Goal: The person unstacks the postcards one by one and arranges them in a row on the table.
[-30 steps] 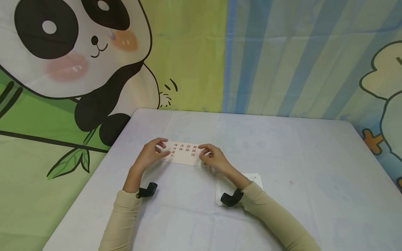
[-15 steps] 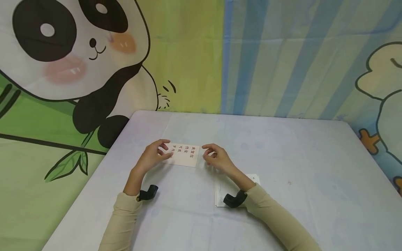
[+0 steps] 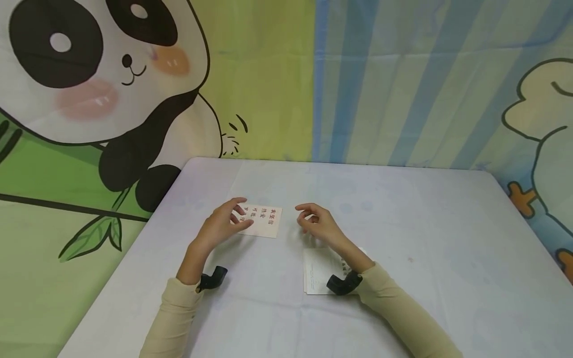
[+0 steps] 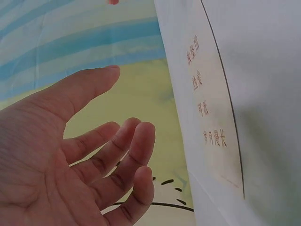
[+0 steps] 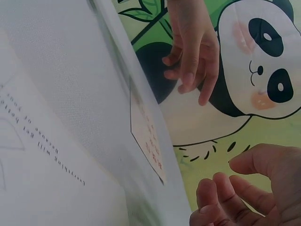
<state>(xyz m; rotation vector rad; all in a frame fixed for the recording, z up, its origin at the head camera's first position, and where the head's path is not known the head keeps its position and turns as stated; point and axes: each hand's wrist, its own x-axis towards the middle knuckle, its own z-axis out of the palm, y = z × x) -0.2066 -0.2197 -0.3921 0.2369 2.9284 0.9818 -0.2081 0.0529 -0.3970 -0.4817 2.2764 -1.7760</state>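
A pale card (image 3: 264,226) printed with red characters lies flat on the table, its left part hidden by my left hand (image 3: 220,224) in the head view. That hand hovers over the card's left end, fingers loosely bent and apart from it in the left wrist view, where the card (image 4: 214,113) lies beyond the fingers. To the card's right my right hand (image 3: 320,223) is held above the table, fingers loosely curled around nothing. Below my right wrist a small stack of white cards (image 3: 317,273) lies partly hidden; printed English text shows on the stack (image 5: 47,160) in the right wrist view.
The table (image 3: 425,238) has a white cloth. Behind it hangs a printed backdrop (image 3: 259,79) with a panda and blue stripes. A black wrist mount (image 3: 343,284) on my right arm sits over the card stack, and another mount (image 3: 213,278) is on the left wrist.
My right hand has let go of the card's right edge and drawn away rightward. My left hand has also come off the card, with its fingers spread wider. The card stays on the table.
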